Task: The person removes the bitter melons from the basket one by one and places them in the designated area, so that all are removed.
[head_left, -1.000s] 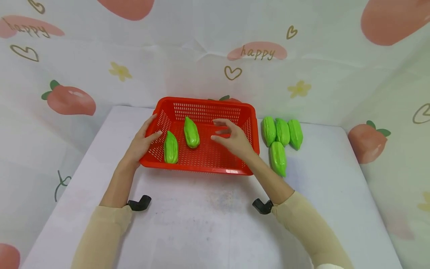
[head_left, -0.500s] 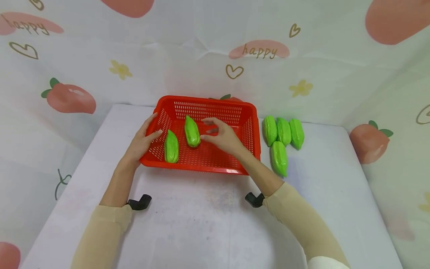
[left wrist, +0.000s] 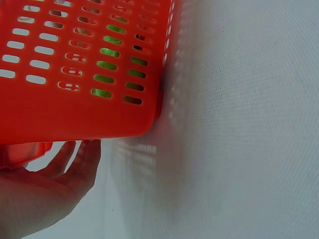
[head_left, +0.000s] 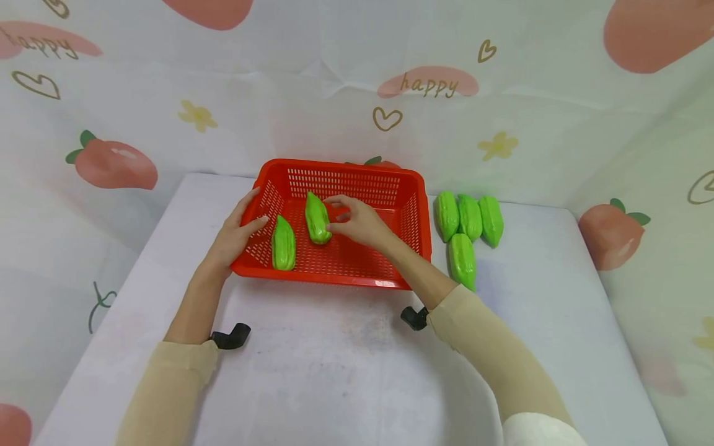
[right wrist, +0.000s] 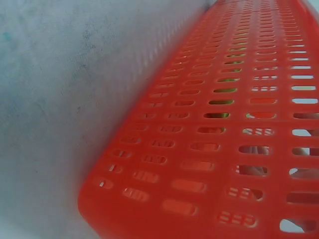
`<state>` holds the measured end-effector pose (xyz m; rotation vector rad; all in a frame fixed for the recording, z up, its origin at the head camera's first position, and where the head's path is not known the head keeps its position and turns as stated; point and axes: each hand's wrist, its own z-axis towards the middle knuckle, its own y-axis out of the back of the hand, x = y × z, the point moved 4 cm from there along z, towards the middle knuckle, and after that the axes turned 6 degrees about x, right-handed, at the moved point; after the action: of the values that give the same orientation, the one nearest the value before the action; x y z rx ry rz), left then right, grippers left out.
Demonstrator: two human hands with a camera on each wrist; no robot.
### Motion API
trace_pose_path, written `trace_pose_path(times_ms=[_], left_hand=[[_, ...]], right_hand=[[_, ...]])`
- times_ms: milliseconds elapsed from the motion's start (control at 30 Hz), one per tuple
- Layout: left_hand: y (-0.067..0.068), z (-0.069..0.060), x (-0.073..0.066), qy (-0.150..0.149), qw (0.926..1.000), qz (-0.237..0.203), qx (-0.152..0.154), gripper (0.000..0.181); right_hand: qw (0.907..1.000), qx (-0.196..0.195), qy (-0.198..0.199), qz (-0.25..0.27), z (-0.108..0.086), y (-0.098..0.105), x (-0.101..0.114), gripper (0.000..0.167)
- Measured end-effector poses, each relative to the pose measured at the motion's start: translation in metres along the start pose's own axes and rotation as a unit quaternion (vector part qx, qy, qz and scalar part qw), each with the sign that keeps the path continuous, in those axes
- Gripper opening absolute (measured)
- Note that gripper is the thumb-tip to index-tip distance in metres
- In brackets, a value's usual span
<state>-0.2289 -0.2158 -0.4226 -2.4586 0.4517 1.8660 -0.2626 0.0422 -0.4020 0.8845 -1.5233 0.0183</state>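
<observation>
A red plastic basket [head_left: 340, 284] with slotted walls stands on the table. My left hand [head_left: 231, 238] holds its left rim, thumb inside and fingers outside. Two bright green ridged pieces with pointed ends, like bitter melons, lie in the basket: a left one [head_left: 284, 244] near the left wall and a middle one [head_left: 317, 220]. My right hand [head_left: 359, 222] reaches in, its fingers and thumb apart at the middle one's right side. Whether they touch it, I cannot tell. In the right wrist view, the basket wall [right wrist: 199, 134] mostly hides this hand.
Right of the basket, several more green pieces [head_left: 470, 218] lie on the white table [head_left: 312, 371], three in a row and one in front. A patterned cloth [head_left: 323, 80] hangs behind. Each wrist carries a black mount [head_left: 233, 336].
My right hand has moved left across the basket to the middle green piece. The left hand stays on the rim, and the green pieces have kept their places.
</observation>
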Motion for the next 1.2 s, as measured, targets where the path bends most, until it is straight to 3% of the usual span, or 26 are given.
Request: trace_pose_path(times_ms=[367,700,1200], left_hand=[[0.0,0.001,0.002,0.002,1.0,0.001,0.0,0.065],[0.001,0.001,0.002,-0.002,1.0,-0.007,0.001,0.065],[0.0,0.001,0.001,0.004,1.0,0.006,0.0,0.064]], right_hand=[[0.9966,0.045,-0.024,-0.065,0.012,-0.007,-0.003,0.059],[0.9925,0.082,-0.019,-0.088,0.027,-0.014,-0.006,0.066],[0.9886,0.08,-0.029,-0.124,0.034,-0.025,-0.016,0.076]])
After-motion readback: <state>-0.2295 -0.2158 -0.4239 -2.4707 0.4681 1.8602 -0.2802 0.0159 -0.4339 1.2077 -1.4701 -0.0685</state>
